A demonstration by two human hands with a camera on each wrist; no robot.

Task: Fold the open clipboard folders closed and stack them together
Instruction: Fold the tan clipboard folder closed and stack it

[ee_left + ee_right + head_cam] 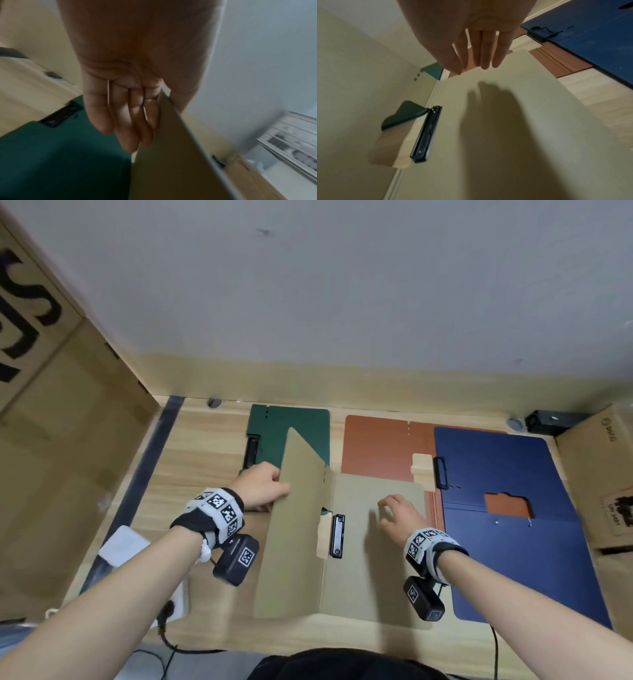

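Note:
A khaki clipboard folder (373, 570) lies open at the table's middle, its black clip (337, 535) (426, 134) near the spine. My left hand (267, 484) (128, 115) pinches the outer edge of its left flap (294, 542) (171, 162), which stands raised and tilted. My right hand (397, 511) (479, 54) hovers just above the flat right panel (539, 108), fingers straight, holding nothing. Behind lie a green folder (291, 426) (51, 155), an orange folder (376, 446) (556, 60) and an open blue folder (507, 467) (590, 33), which overlaps the orange one.
Large cardboard boxes stand at the left (68, 440) and right (599, 474) of the wooden table (205, 440). A white power adapter (123, 546) and cables sit at the front left. A small black device (551, 421) is at the back right by the wall.

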